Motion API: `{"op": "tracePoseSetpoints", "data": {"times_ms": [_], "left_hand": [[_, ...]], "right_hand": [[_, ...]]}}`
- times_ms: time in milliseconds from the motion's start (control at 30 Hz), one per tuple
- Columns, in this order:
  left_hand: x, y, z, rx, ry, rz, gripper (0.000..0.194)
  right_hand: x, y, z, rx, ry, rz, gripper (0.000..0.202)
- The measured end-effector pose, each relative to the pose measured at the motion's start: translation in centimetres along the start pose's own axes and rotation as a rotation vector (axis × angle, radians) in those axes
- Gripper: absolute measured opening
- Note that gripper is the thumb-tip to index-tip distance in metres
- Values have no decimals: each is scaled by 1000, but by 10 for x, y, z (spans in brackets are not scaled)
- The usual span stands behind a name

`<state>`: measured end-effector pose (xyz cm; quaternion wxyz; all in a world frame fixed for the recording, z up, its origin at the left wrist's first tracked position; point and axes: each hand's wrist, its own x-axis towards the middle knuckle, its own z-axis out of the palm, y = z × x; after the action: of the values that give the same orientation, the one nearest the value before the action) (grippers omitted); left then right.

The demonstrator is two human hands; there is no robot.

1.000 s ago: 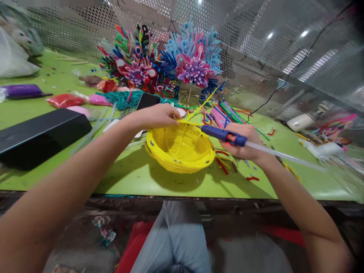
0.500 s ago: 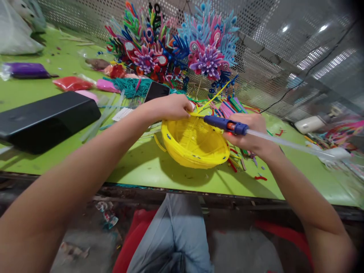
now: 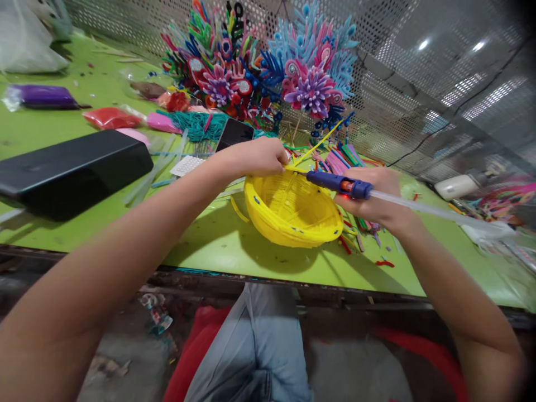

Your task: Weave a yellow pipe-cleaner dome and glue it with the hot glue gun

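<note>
Pinched at its back rim by my left hand (image 3: 270, 155), a yellow bowl (image 3: 288, 231) made of wound strands tilts toward me over the table, its shadow underneath. A thin yellow strip (image 3: 320, 143) rises from that rim to the upper right; my fingers hide where it begins. My right hand (image 3: 379, 192) is closed around a blue hot glue gun (image 3: 335, 183), with a clear glue stick (image 3: 419, 205) trailing from its rear. The gun's nozzle points left at the rim beside my left fingertips; whether it touches cannot be made out. A small red light glows on the gun.
On the green table (image 3: 205, 245) lie a black box-shaped object (image 3: 79, 167), a phone (image 3: 234, 134), teal strands (image 3: 201, 125) and bundled pipe cleaners (image 3: 341, 159). Colourful pipe-cleaner flowers (image 3: 312, 84) stand against the perforated metal panel. A purple packet (image 3: 46, 96) lies far left.
The view has shifted slightly, moving the scene a little to the right. Both hands keep their holds, and the glue gun's nozzle stays at the bowl's back rim.
</note>
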<state>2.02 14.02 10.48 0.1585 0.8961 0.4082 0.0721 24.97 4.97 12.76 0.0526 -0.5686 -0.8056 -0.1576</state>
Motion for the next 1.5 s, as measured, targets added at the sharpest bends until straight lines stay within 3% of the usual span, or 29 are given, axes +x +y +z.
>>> {"op": "tracePoseSetpoints", "data": {"times_ms": [167,433,867,1133,1500], "left_hand": [[-2,4,-2,44,32,-26,39],[-14,14,-10,56,61,-107,47],[-20,21,-11,37,154,-236,44],[-21,22,-12,35,157,-260,46],[-23,22,-13,45,158,-252,44]], "right_hand": [[0,0,-5,-69,-23,-6,20],[2,-2,-6,-128,57,-68,19],[3,-11,-19,-149,-64,45,15],[-2,-1,-18,-107,-14,-62,12],[0,-6,-25,-143,-77,25,16]]}}
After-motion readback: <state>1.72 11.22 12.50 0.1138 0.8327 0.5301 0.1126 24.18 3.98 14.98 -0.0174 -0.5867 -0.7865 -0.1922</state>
